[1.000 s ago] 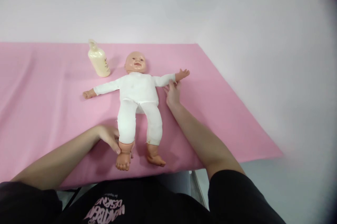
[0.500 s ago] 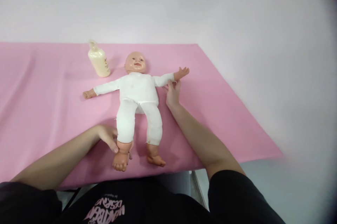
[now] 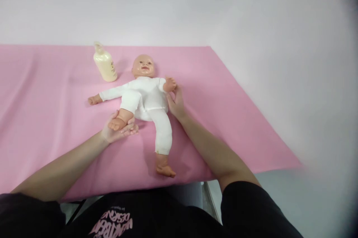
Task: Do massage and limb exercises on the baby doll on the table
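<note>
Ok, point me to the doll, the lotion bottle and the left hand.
doll [image 3: 145, 94]: head view, on the white chest.
lotion bottle [image 3: 105, 66]: head view, on the cream body below the pump.
left hand [image 3: 119, 131]: head view, on the palm under the doll's foot.

The left hand [image 3: 119, 130] is cupping the doll [image 3: 145, 96] by its bent foot, the right hand [image 3: 175, 103] is holding its folded arm against the chest. A cream bottle [image 3: 104, 64] is standing near on the pink counter [image 3: 237, 118].
</note>
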`<state>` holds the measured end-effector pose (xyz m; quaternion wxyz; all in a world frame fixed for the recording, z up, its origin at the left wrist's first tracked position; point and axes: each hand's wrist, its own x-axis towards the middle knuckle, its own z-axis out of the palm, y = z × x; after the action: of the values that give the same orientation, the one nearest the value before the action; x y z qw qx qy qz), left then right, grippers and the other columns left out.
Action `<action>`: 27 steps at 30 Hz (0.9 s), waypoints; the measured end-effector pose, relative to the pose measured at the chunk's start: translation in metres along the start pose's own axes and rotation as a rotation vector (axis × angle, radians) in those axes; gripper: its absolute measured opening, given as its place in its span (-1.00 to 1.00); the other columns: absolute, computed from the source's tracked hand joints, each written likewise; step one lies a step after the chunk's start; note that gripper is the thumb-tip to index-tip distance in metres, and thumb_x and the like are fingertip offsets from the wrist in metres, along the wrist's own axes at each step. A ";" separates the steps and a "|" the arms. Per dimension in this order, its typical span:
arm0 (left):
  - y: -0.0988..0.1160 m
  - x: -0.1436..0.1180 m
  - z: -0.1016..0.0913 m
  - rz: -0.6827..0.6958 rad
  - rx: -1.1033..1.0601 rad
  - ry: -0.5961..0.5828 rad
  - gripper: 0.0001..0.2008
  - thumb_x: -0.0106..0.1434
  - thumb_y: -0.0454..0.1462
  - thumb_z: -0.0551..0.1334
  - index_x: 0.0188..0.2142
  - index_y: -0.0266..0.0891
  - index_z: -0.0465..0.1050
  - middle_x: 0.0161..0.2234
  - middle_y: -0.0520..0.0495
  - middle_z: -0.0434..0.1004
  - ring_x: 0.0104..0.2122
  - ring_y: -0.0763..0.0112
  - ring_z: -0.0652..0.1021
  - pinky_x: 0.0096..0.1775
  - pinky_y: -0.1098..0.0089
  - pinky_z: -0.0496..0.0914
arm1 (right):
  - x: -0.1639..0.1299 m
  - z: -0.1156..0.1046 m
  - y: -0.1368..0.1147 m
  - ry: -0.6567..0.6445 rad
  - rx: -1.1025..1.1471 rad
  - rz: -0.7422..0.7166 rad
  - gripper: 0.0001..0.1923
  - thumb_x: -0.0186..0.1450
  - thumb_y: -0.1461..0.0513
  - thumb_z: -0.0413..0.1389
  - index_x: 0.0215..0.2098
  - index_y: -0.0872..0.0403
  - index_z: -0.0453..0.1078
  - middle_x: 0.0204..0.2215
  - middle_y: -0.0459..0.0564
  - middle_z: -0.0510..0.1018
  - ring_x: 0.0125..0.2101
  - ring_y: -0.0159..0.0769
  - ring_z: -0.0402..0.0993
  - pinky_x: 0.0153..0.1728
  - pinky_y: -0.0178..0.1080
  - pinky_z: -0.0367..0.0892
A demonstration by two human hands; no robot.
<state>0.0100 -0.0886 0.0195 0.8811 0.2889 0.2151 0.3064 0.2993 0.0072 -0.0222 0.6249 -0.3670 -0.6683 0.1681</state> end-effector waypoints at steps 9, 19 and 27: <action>0.001 0.007 0.007 -0.011 -0.087 0.120 -0.48 0.36 0.16 0.08 -0.43 -0.23 0.37 -0.73 0.07 0.14 -0.48 0.23 0.46 -0.26 0.25 0.45 | 0.001 -0.004 -0.017 -0.235 -0.233 -0.294 -0.64 0.48 0.13 -0.03 0.22 -0.10 0.32 0.13 0.09 0.49 0.21 -0.09 0.41 0.27 0.12 0.37; 0.001 0.009 0.005 0.006 0.003 0.090 -0.51 0.28 0.16 0.20 -0.42 -0.23 0.39 -0.71 0.08 0.17 -0.46 0.22 0.46 -0.25 0.25 0.42 | 0.002 -0.001 -0.018 -0.306 -0.295 -0.339 -0.65 0.47 0.20 -0.04 0.15 -0.11 0.42 0.13 0.06 0.49 0.21 -0.09 0.39 0.23 0.12 0.40; -0.006 0.000 -0.008 -0.001 0.071 -0.084 -0.46 0.06 0.24 0.31 -0.43 -0.19 0.33 -0.74 0.06 0.22 -0.42 0.15 0.49 -0.16 0.12 0.43 | 0.002 0.000 -0.009 -0.076 -0.033 0.002 -0.52 0.39 -0.05 0.10 0.19 -0.06 0.31 0.14 0.10 0.48 0.20 -0.09 0.41 0.29 0.09 0.32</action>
<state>0.0081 -0.0893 0.0093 0.8787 0.3323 0.1890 0.2857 0.2971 0.0031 -0.0145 0.5928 -0.3714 -0.6937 0.1714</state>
